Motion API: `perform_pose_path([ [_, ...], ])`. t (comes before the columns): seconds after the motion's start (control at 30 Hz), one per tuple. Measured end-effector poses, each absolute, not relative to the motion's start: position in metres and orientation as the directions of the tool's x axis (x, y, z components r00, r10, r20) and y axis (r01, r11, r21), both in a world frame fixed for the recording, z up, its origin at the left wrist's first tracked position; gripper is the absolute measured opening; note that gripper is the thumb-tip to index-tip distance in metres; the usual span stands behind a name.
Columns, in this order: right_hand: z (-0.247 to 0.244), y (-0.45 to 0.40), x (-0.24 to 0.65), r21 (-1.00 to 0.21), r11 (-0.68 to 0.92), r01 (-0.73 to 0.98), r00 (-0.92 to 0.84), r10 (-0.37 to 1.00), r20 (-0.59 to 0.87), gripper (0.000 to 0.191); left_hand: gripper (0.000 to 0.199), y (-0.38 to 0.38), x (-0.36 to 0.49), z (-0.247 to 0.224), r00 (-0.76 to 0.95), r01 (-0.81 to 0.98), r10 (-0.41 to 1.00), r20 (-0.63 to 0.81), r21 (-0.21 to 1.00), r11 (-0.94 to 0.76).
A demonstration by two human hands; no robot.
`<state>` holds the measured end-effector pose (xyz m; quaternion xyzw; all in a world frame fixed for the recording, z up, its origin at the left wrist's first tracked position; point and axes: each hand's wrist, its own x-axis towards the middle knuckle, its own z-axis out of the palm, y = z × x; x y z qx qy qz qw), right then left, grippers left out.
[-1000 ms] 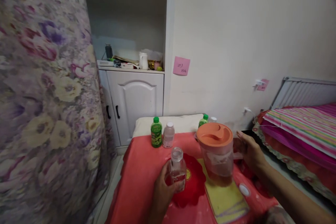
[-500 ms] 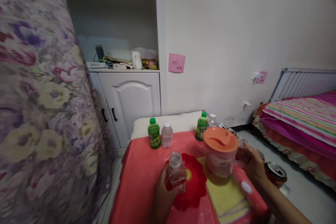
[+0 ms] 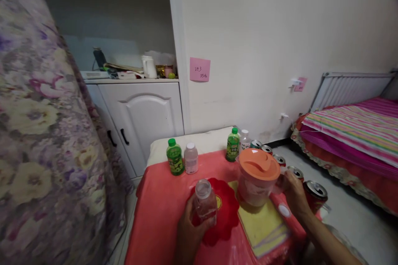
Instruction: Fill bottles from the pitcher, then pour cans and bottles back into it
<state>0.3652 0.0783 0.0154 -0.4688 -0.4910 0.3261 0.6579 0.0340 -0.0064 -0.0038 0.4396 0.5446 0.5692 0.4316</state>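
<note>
My left hand (image 3: 191,223) is wrapped round a clear open bottle (image 3: 205,203), held upright over a red scalloped plate (image 3: 225,219). My right hand (image 3: 290,188) grips the handle of a clear pitcher (image 3: 256,190) with an orange lid (image 3: 259,163). The pitcher is over a yellow cloth (image 3: 264,230), just right of the plate; whether it touches the cloth is unclear. Behind the bottle are a green bottle (image 3: 175,159) and a capped clear bottle (image 3: 190,159). Another green bottle (image 3: 232,147) stands behind the pitcher.
Several open cans (image 3: 315,194) line the right side, with another clear bottle (image 3: 245,138) near their far end. A red cloth (image 3: 155,215) covers the table. Floral curtain (image 3: 31,132) hangs at left; a cabinet (image 3: 149,120) and a bed (image 3: 357,128) stand beyond.
The view has shifted slightly to the right. The pitcher sits slightly closer to the bottle in my left hand. Both hands keep their hold.
</note>
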Motion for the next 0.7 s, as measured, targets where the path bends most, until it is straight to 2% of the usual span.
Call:
perform_pose_path([
  [0.27,0.003,0.051,0.389,-0.960,0.255,0.117,0.182,0.945,0.274,0.048,0.076,-0.010,0.040,0.014,-0.209,-0.049,0.978,0.015,0.998,-0.026],
  [0.37,-0.020,0.036,0.401,-0.940,0.175,0.294,0.203,0.949,0.240,0.046,0.079,-0.009,0.039,0.009,-0.210,-0.040,0.978,0.012,0.999,-0.021],
  [0.5,-0.062,0.027,0.415,-0.812,0.064,0.580,0.234,0.942,0.241,0.042,0.081,-0.007,0.038,0.003,-0.225,-0.031,0.974,0.010,0.999,-0.018],
  [0.57,-0.077,0.029,0.419,-0.773,0.047,0.633,0.236,0.939,0.250,0.045,0.082,-0.006,0.038,0.001,-0.234,-0.040,0.972,0.009,0.999,-0.018],
  [0.7,-0.086,0.034,0.418,-0.768,0.012,0.640,0.262,0.936,0.233,0.048,0.080,-0.006,0.039,0.001,-0.234,-0.035,0.972,0.003,0.999,-0.011],
])
